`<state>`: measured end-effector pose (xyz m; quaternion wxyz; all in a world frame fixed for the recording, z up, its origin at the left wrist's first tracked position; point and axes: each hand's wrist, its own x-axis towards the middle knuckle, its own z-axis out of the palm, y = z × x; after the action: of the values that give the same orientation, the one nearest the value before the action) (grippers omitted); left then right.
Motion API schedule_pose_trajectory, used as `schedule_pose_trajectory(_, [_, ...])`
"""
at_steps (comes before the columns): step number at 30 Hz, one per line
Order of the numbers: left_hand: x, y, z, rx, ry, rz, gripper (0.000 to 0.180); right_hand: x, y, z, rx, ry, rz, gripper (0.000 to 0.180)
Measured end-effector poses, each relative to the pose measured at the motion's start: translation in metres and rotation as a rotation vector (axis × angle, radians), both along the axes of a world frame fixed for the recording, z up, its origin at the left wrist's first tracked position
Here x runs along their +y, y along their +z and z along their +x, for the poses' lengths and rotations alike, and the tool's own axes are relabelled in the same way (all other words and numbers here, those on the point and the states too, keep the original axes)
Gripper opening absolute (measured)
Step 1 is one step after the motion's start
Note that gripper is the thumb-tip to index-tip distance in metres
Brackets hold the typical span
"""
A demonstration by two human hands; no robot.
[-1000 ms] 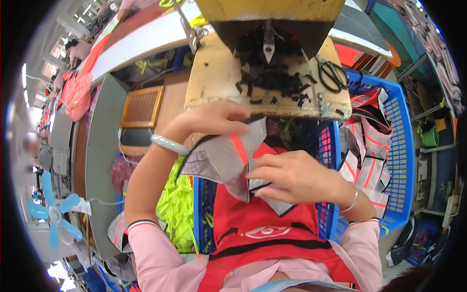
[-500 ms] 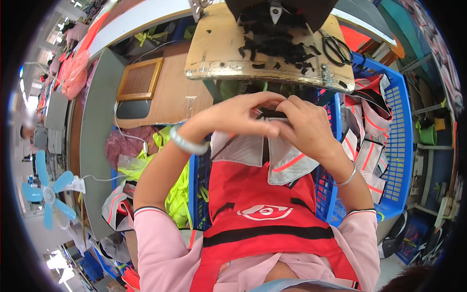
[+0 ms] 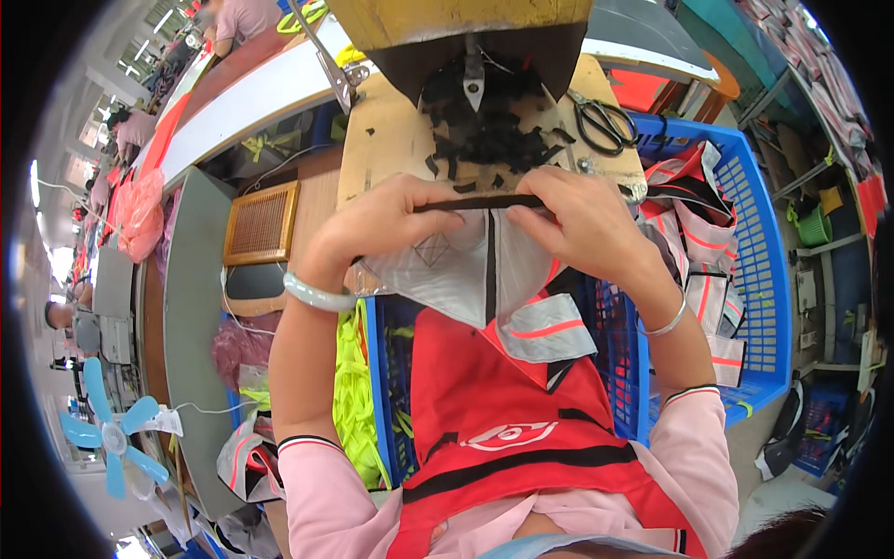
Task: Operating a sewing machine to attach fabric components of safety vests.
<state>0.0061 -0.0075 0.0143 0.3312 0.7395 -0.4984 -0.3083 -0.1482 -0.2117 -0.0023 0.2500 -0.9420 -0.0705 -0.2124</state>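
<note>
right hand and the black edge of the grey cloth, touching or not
Touching: the head view shows the right hand pinching the black edge between thumb and fingers.

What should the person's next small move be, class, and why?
Probably ease the cloth forward toward the machine: the left hand and right hand hold its black edge straight between them, near the board, short of the metal tip.
</note>
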Motion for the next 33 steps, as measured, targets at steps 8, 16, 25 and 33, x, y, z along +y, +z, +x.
schedule_pose_trajectory(8, [-0.027, -0.009, 0.052, 0.078, -0.023, 0.013, 0.022, -0.029, -0.008, 0.049, 0.032, -0.018, 0.112, 0.024])
schedule_pose_trajectory(16, [-0.042, -0.01, 0.085, 0.058, 0.045, 0.142, 0.026, -0.049, -0.013, 0.08, 0.123, 0.007, 0.269, 0.027])
schedule_pose_trajectory(25, [-0.055, -0.004, 0.101, -0.032, 0.01, 0.238, 0.032, -0.06, -0.02, 0.093, 0.153, 0.034, 0.358, 0.028])
schedule_pose_trajectory(33, [-0.05, -0.001, 0.106, 0.064, 0.065, 0.123, 0.037, -0.057, -0.01, 0.098, 0.104, 0.032, 0.376, 0.028])
